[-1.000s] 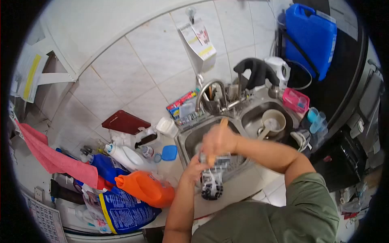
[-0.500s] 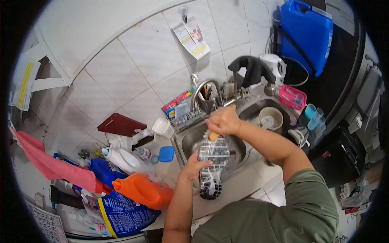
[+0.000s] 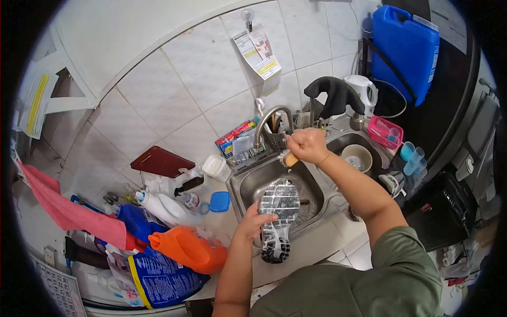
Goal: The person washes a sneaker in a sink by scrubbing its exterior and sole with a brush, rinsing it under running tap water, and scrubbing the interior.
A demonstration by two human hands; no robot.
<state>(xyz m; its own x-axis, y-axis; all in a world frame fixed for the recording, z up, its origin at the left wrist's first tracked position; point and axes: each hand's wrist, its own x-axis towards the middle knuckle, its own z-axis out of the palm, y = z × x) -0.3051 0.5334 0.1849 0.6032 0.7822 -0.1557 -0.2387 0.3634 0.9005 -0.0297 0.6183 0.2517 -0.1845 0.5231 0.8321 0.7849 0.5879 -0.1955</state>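
Note:
A shoe [image 3: 280, 211] is held sole up over the near edge of the left sink basin [image 3: 248, 185]; white suds fill the grooves of its dark tread. My left hand [image 3: 255, 220] is closed around the shoe's left side, thumb across the sole. Above and to the right, my right hand [image 3: 308, 145] grips a wooden scrub brush [image 3: 290, 159] with suds on its bristles. The brush is apart from the sole, over the back of the basin. The shoe's upper is hidden underneath.
The curved faucet [image 3: 272, 113] rises behind the basin. A pale bowl [image 3: 357, 157] sits in the right basin. On the left counter stand an orange detergent bottle [image 3: 190, 250], a blue lid [image 3: 219, 202] and a white tub [image 3: 216, 167]. A pink basket [image 3: 385, 131] is at the right.
My right hand has lifted the brush off the shoe's sole, moving slightly up and to the right. My left hand still holds the shoe in nearly the same place.

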